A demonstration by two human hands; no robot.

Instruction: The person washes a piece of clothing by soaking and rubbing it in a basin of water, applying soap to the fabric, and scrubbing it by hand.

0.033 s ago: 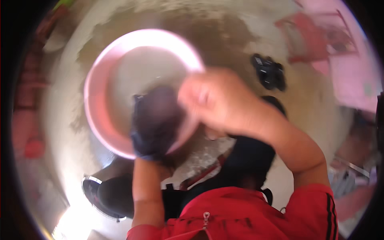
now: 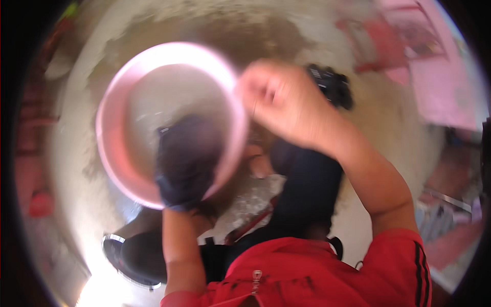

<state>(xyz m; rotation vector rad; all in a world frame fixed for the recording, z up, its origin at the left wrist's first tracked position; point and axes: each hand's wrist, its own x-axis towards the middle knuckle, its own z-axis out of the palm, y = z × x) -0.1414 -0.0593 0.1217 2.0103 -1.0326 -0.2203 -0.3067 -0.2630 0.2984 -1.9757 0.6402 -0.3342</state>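
A dark, soft cloth-like item (image 2: 189, 158) covers my left hand above the near side of a large pink basin (image 2: 110, 128). The fingers inside it are hidden, and its exact kind is unclear. The basin holds cloudy, greyish water (image 2: 174, 94). My right hand (image 2: 284, 100), blurred by motion, is raised over the basin's right rim, apart from the dark item. Its fingers are curled closed; whatever may be in them does not show.
A pair of black shoes (image 2: 331, 87) lies on the wet floor (image 2: 245, 33) beyond my right forearm. A red chair (image 2: 378, 43) stands at the far right. My dark-clad leg (image 2: 307, 189) is close to the basin's right side.
My right hand has moved up and to the right, away from the dark item. The basin and the dark item have shifted slightly left in the view.
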